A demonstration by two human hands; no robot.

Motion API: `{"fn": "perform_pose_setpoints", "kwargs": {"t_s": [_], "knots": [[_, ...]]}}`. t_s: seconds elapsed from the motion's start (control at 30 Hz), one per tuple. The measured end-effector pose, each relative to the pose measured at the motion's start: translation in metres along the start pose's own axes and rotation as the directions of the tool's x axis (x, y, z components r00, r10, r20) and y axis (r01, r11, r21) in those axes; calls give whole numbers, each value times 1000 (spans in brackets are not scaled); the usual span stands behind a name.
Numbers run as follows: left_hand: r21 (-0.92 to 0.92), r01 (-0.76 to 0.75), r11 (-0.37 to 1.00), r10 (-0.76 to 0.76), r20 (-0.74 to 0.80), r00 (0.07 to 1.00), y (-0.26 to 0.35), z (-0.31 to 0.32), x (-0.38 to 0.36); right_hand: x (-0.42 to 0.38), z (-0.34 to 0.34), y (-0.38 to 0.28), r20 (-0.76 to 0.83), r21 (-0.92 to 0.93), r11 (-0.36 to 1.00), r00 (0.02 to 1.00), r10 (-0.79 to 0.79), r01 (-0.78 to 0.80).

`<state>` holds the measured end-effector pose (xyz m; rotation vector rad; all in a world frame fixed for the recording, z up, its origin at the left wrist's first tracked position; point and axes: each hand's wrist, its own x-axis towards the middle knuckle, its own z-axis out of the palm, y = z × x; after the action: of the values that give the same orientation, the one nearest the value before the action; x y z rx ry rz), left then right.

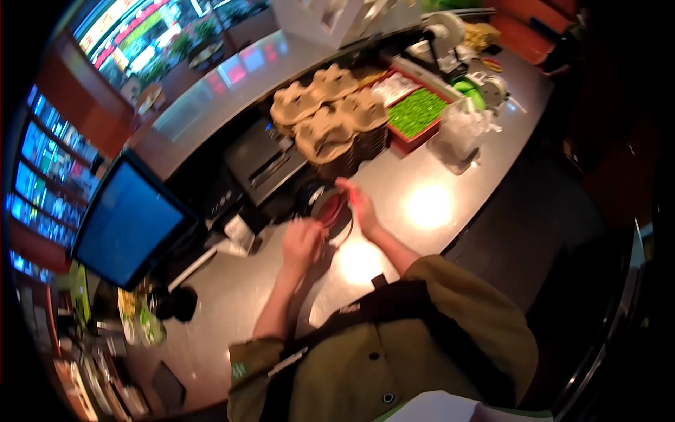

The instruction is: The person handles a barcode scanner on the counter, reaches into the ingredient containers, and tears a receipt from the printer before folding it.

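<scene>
My left hand is closed at the near left side of a round, dark-rimmed object with a reddish inside, on the counter. What its curled fingers hold, if anything, is hidden. On the other side, my right hand has its fingers stretched out along the round object's right edge, lit reddish at the tips. Blur hides whether the right hand touches it and exactly what the object is. Just beyond stands a stack of brown cardboard cup carriers.
A red tray of small green packets lies behind, near a clear plastic bag. To the left are a monitor, a black printer-like box and a white paper slip. The steel counter curves around me.
</scene>
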<state>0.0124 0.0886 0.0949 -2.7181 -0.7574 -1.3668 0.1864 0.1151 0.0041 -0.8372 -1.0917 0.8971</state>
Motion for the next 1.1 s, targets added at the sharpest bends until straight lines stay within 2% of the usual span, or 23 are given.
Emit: {"fn": "perform_pose_setpoints", "kwargs": {"t_s": [0.03,0.07,0.17,0.23,0.3,0.37,0.4,0.43,0.47,0.5,0.57,0.63,0.7,0.77,0.8,0.83,0.9,0.93,0.97,1.0,1.03,1.07,1.1], "knots": [[40,6,999,-4,-54,999,-4,-2,12,2,-1,-8,-6,77,996,999,36,-35],[74,15,997,-5,-138,990,-9,1,21,4,-3,-13,-16,62,995,997,80,-79],[67,67,996,-52,-204,978,-19,5,53,6,-2,-16,-35,85,988,991,132,-129],[-185,174,967,-184,-39,982,-30,14,67,5,-3,-14,-24,100,984,988,150,-147],[-166,366,916,-364,42,930,-34,19,74,1,-2,-14,34,124,985,992,118,-122],[-174,456,873,-475,-83,876,-40,25,76,1,2,-16,40,63,995,997,73,-75],[-221,537,814,-562,-66,825,-47,27,69,-1,4,-26,52,35,994,993,106,-108],[-264,614,744,-644,-42,764,-55,29,59,-4,8,-39,46,-47,998,998,49,-47],[-471,647,600,-728,12,685,-62,32,47,-7,12,-40,56,-159,987,998,-12,20],[-581,656,482,-791,33,610,-67,36,33,-10,17,-40,69,-268,960,995,-71,87],[-578,670,466,-839,-48,542,-56,35,20,-17,34,-60,98,-538,832,990,-101,138],[-593,689,417,-859,-8,512,-53,33,3,-17,46,-62,80,-675,730,994,-70,106],[-536,721,439,-852,8,524,-49,33,-9,-12,47,-61,76,-638,761,994,-83,113],[-501,687,526,-805,-34,592,-42,35,-18,-12,41,-65,47,-590,800,994,-94,104],[-527,683,506,-812,-25,583,-39,35,-23,-11,37,-67,37,-566,818,994,-100,103],[-493,693,527,-817,-69,573,-36,33,-25,-11,28,-68,6,-504,863,999,-34,32],[-419,721,553,-826,-158,541,-29,29,-32,-13,0,-67,0,-121,983,991,137,-136],[-333,698,634,-770,-185,611,-33,25,-41,-13,-14,-72,-53,-73,995,996,67,-71],[-255,624,739,-668,-160,726,-35,23,-48,-12,-29,-80,-110,-29,1000,994,4,-7],[-181,531,828,-555,-119,824,-32,19,-50,-10,-42,-98,-166,80,996,985,42,-29],[-113,421,900,-430,-63,901,-28,13,-53,-7,-61,-103,-254,93,994,964,77,-55],[-78,361,929,-350,131,928,-23,5,-52,-4,-85,-93,-330,99,995,942,60,-29],[-114,348,931,-312,251,916,-16,6,-51,-1,-105,-83,-404,104,995,914,35,7]]}}
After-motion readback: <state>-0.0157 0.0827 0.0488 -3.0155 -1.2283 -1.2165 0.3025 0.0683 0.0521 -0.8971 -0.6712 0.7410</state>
